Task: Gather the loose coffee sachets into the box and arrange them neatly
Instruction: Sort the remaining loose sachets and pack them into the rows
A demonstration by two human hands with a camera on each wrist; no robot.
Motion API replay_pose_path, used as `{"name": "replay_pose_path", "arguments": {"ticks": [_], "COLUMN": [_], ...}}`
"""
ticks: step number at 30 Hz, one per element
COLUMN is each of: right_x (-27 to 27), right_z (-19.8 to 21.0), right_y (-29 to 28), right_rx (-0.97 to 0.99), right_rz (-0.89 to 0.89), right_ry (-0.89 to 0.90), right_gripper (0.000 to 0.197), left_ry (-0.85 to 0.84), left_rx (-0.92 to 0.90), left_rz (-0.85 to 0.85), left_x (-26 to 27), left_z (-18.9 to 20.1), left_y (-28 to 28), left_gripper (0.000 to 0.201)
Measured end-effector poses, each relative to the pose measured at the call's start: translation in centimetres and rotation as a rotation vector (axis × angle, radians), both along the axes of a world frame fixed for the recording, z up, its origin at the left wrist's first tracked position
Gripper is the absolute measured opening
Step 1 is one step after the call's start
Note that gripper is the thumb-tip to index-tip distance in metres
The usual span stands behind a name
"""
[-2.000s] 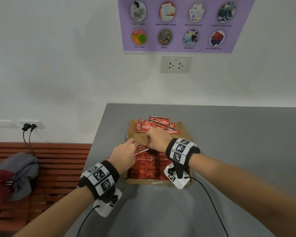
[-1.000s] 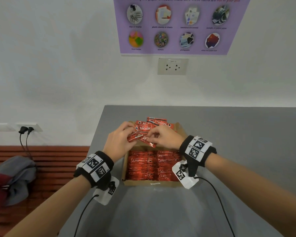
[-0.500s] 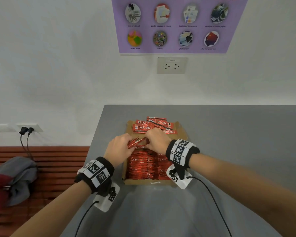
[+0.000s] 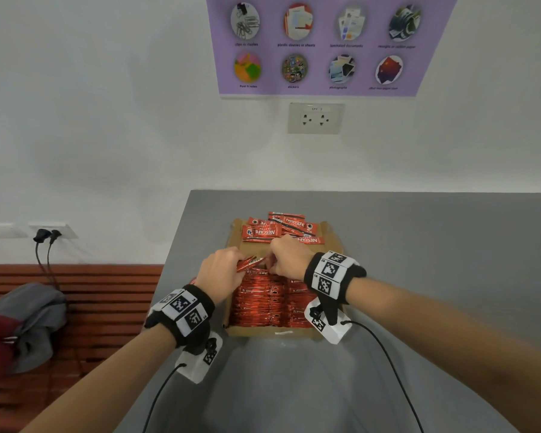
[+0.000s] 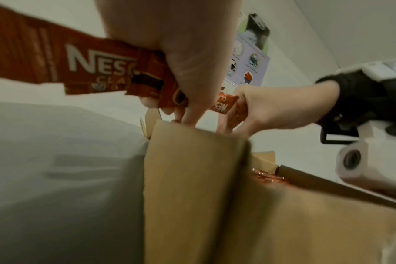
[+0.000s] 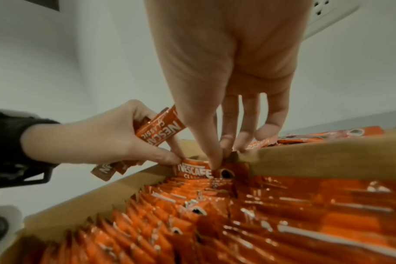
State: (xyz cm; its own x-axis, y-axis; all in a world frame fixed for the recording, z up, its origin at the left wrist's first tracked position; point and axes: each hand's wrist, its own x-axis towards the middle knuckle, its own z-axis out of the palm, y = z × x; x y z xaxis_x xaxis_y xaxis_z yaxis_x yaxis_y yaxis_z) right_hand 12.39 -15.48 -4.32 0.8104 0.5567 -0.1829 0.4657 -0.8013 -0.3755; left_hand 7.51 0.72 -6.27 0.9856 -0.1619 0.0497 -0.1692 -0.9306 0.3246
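An open cardboard box stands on the grey table, and two rows of red coffee sachets stand on edge in it. Several loose sachets lie flat on the box's far flap. My left hand grips a small bundle of sachets just above the far end of the left row. Its thumb touches the last standing sachet. My right hand pinches the top of that same sachet with thumb and fingertips. The box wall fills the left wrist view.
The table's left edge drops to a wooden slatted bench that bears a grey and dark red bundle of cloth. Two plugs sit in a low wall socket. A second socket and a purple poster are on the wall behind.
A second ago both hands held sachets up over the far flap. They have come down to the far end of the left row, and the right hand now pinches a standing sachet.
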Motion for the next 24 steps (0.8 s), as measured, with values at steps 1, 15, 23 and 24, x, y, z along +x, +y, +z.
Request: {"name": "replay_pose_path", "arguments": {"ticks": [1,15,23,24], "right_x": [0.0,0.1,0.6,0.6], "right_z": [0.0,0.2,-0.3,-0.2], "right_y": [-0.1,0.1,-0.1,-0.2], "right_rx": [-0.009,-0.056,-0.053,-0.049], "right_rz": [0.003,0.065,0.064,0.062], "right_ry": [-0.013,-0.014,-0.021,-0.02], "right_gripper": [0.008,0.011,0.009,0.007], "left_ry": [-0.006,0.054,0.048,0.067], "left_rx": [0.021,0.136,0.096,0.029], "left_rz": [-0.002,-0.015,-0.009,-0.01], "left_x": [0.2,1.4,1.6,1.7], "left_z": [0.0,-0.7,-0.6,-0.5], "left_y": [-0.1,0.6,0.3,0.5], "left_gripper": [0.017,0.02,0.021,0.023]}}
